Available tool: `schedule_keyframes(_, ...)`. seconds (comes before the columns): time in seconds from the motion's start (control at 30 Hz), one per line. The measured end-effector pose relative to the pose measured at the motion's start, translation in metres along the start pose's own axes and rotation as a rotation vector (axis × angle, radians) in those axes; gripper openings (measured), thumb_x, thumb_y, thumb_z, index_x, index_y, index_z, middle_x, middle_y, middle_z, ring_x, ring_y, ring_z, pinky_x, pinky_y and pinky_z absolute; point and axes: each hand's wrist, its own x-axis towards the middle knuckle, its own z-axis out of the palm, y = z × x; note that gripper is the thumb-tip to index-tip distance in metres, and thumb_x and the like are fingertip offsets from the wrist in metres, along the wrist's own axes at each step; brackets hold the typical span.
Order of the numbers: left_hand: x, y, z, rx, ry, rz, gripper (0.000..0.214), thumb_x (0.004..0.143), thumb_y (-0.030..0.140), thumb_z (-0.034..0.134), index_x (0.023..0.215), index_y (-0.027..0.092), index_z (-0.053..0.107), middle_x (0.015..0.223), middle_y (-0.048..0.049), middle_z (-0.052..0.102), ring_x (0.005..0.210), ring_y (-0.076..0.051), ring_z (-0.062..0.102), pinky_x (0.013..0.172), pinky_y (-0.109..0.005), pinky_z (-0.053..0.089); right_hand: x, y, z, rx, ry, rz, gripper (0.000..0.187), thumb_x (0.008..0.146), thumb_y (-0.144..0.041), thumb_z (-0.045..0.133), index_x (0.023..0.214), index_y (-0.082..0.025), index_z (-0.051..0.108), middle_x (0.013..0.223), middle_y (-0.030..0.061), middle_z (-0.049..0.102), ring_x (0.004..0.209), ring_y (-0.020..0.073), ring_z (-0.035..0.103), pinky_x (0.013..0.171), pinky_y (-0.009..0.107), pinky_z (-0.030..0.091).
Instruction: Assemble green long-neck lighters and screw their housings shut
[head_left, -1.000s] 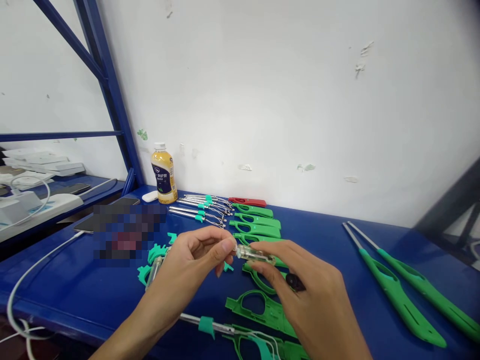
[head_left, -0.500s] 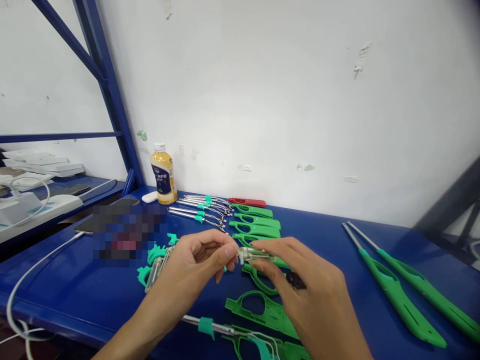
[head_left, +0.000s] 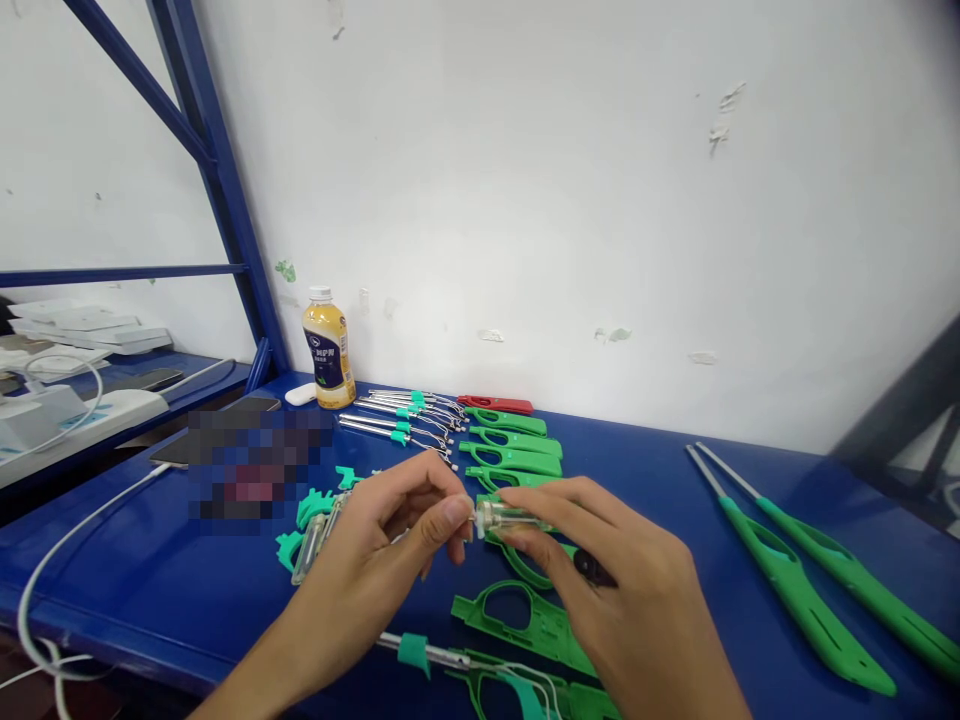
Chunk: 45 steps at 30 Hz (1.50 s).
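My right hand (head_left: 626,560) grips a clear lighter fuel tank (head_left: 510,516) between thumb and fingers, its pale valve end facing left. A dark rounded object (head_left: 592,567) shows tucked in the same palm; its kind is hidden. At the valve end my left hand (head_left: 409,540) is closed in a pinch, and what its fingertips hold is too small to make out. Below the hands lie an open green lighter shell half (head_left: 525,625) and a metal lighter tube (head_left: 442,655) with a teal collar and white wires, lying over another green shell.
Metal tubes with wires (head_left: 405,415) and green shells (head_left: 517,460) lie in rows behind the hands. More tanks (head_left: 309,550) and teal parts (head_left: 315,507) are at left. Two long green lighters (head_left: 810,600) lie right. A yellow bottle (head_left: 328,350) stands near the wall.
The tank has turned slightly in my right hand, and its valve end now sits a little clear of my left fingertips. Everything on the table stays put.
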Motion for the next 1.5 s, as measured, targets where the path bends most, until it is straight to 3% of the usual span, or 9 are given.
schedule_keyframes(0.27, -0.005, 0.001, 0.001, 0.102, 0.095, 0.133, 0.031, 0.107, 0.038, 0.062, 0.082, 0.022, 0.067, 0.071, 0.0041, 0.061, 0.066, -0.011, 0.056, 0.06, -0.021, 0.042, -0.007, 0.005, 0.001, 0.061, -0.131, -0.009, 0.041, 0.109, -0.015, 0.053, 0.139, -0.039, 0.066, 0.115, -0.0042, 0.074, 0.085, 0.0074, 0.08, 0.068, 0.015, 0.059)
schedule_keyframes(0.5, -0.01, 0.003, 0.002, 0.114, 0.078, 0.124, 0.035, 0.106, 0.041, 0.062, 0.077, 0.022, 0.065, 0.069, 0.0036, 0.059, 0.063, -0.012, 0.054, 0.058, -0.024, 0.04, -0.007, 0.004, 0.003, 0.009, -0.126, -0.031, 0.036, 0.107, -0.015, 0.054, 0.133, -0.035, 0.071, 0.117, -0.0003, 0.077, 0.076, 0.0099, 0.079, 0.067, 0.017, 0.061)
schedule_keyframes(0.7, -0.011, 0.006, 0.002, 0.15, 0.084, 0.127, 0.04, 0.105, 0.044, 0.063, 0.072, 0.021, 0.063, 0.067, 0.0027, 0.056, 0.062, -0.014, 0.05, 0.057, -0.027, 0.037, -0.005, -0.001, 0.001, -0.078, -0.081, -0.089, 0.035, 0.103, -0.009, 0.054, 0.124, -0.028, 0.074, 0.116, -0.0012, 0.082, 0.091, 0.0124, 0.082, 0.073, 0.016, 0.063)
schedule_keyframes(0.87, -0.01, 0.005, 0.003, 0.118, 0.058, 0.082, 0.036, 0.103, 0.042, 0.067, 0.074, 0.021, 0.066, 0.067, 0.0025, 0.059, 0.061, -0.013, 0.053, 0.057, -0.026, 0.038, -0.003, -0.002, -0.003, -0.132, -0.061, -0.157, 0.032, 0.102, -0.01, 0.054, 0.119, -0.025, 0.076, 0.111, 0.0001, 0.084, 0.085, 0.0155, 0.083, 0.07, 0.02, 0.064)
schedule_keyframes(1.03, -0.009, 0.006, -0.003, 0.039, 0.018, 0.006, 0.035, 0.104, 0.045, 0.068, 0.077, 0.022, 0.072, 0.071, 0.0026, 0.066, 0.064, -0.012, 0.059, 0.061, -0.023, 0.044, 0.001, -0.008, -0.015, -0.111, -0.098, -0.131, 0.025, 0.106, -0.016, 0.055, 0.114, -0.025, 0.077, 0.107, -0.0018, 0.084, 0.082, 0.0162, 0.082, 0.076, 0.024, 0.066)
schedule_keyframes(1.2, -0.01, -0.002, 0.009, 0.048, -0.126, -0.102, 0.046, 0.111, 0.047, 0.052, 0.074, 0.022, 0.067, 0.066, 0.0044, 0.066, 0.051, -0.009, 0.054, 0.049, -0.022, 0.038, 0.004, -0.004, -0.044, -0.093, -0.033, -0.015, 0.019, 0.107, -0.021, 0.062, 0.12, -0.029, 0.074, 0.105, -0.0041, 0.081, 0.088, 0.0108, 0.079, 0.078, 0.015, 0.06)
schedule_keyframes(1.3, -0.017, -0.012, 0.026, 0.337, -0.173, 0.039, 0.034, 0.108, 0.035, 0.056, 0.078, 0.023, 0.068, 0.069, 0.0033, 0.068, 0.063, -0.014, 0.063, 0.059, -0.023, 0.045, -0.01, 0.005, -0.058, -0.122, -0.017, 0.032, 0.021, 0.108, -0.022, 0.06, 0.124, -0.03, 0.07, 0.105, -0.0042, 0.082, 0.081, 0.0088, 0.078, 0.077, 0.012, 0.058)
schedule_keyframes(1.43, -0.026, -0.024, 0.042, 0.554, -0.222, 0.289, 0.021, 0.103, 0.016, 0.054, 0.101, 0.026, 0.072, 0.095, -0.0002, 0.077, 0.085, -0.019, 0.072, 0.09, -0.034, 0.058, -0.047, 0.011, -0.055, -0.078, -0.14, 0.152, 0.02, 0.11, -0.028, 0.055, 0.124, -0.027, 0.068, 0.111, 0.0021, 0.081, 0.09, 0.0132, 0.079, 0.078, 0.014, 0.06)
schedule_keyframes(1.5, -0.031, -0.031, 0.046, 0.59, -0.21, 0.34, 0.024, 0.103, 0.014, 0.051, 0.103, 0.026, 0.072, 0.097, -0.0009, 0.076, 0.084, -0.02, 0.071, 0.089, -0.035, 0.061, -0.066, 0.012, -0.048, -0.034, -0.189, 0.273, 0.019, 0.111, -0.033, 0.052, 0.122, -0.027, 0.067, 0.099, 0.0004, 0.079, 0.079, 0.0125, 0.078, 0.073, 0.015, 0.061)
